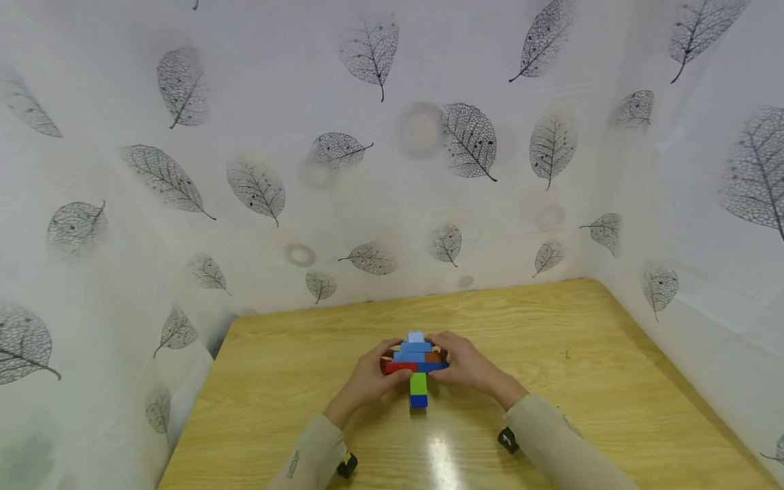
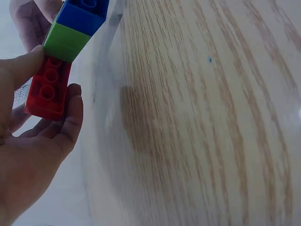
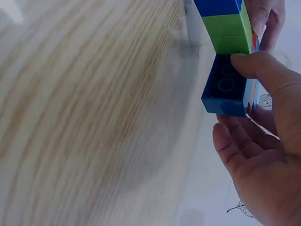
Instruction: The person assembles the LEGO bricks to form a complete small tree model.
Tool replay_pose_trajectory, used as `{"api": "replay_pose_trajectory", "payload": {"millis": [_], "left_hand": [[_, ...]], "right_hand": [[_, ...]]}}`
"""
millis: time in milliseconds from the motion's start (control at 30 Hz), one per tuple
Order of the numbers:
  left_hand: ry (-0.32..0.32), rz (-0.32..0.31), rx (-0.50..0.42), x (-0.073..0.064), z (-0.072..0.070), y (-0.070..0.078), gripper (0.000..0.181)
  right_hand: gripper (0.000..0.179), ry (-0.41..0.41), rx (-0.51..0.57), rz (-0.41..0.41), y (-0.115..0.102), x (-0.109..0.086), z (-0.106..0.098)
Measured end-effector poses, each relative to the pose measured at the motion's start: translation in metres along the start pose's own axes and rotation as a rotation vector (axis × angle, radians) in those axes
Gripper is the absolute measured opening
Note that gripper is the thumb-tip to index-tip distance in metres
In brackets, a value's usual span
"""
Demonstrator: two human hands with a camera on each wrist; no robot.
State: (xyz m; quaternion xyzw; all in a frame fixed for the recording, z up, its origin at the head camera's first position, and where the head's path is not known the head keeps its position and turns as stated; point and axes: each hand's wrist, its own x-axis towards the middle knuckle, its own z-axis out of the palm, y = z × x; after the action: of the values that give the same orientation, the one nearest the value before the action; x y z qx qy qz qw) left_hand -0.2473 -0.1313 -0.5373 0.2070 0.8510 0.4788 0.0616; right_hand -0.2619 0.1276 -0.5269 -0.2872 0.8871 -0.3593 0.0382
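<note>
Both hands hold a tree-shaped model of toy building bricks in the head view. Its trunk is a lime green brick over a dark blue brick. Above it a red brick and a blue brick form the widest row. Narrower light blue rows, with an orange brick at one end, rise to a pale blue brick. My left hand grips the red side, thumb beside the green brick. My right hand grips the blue side, thumb on the hollow underside of the blue brick.
A wood-grain table lies under the hands. White sheeting with a leaf print hangs behind it and at both sides. Dark wrist devices show by both sleeves, one by the left sleeve and one by the right sleeve.
</note>
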Motion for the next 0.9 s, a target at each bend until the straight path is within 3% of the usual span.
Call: {"api": "replay_pose_trajectory", "payload": {"millis": [167,367,633,900], "left_hand": [[-0.008,0.009,0.078,0.004,0.000,-0.005,0.059],[-0.027,-0.021,0.118,0.005,0.003,-0.011,0.057],[0.007,-0.049,0.183,0.006,0.007,-0.012,0.057],[0.000,-0.078,0.200,0.007,0.010,-0.012,0.057]], "right_hand": [[0.066,-0.054,-0.009,-0.001,0.003,0.008,-0.001],[0.063,-0.127,-0.016,0.063,0.007,0.013,0.000],[0.067,-0.134,0.057,0.113,0.012,0.014,0.004],[0.070,-0.120,0.067,0.147,0.011,0.011,0.006]]}}
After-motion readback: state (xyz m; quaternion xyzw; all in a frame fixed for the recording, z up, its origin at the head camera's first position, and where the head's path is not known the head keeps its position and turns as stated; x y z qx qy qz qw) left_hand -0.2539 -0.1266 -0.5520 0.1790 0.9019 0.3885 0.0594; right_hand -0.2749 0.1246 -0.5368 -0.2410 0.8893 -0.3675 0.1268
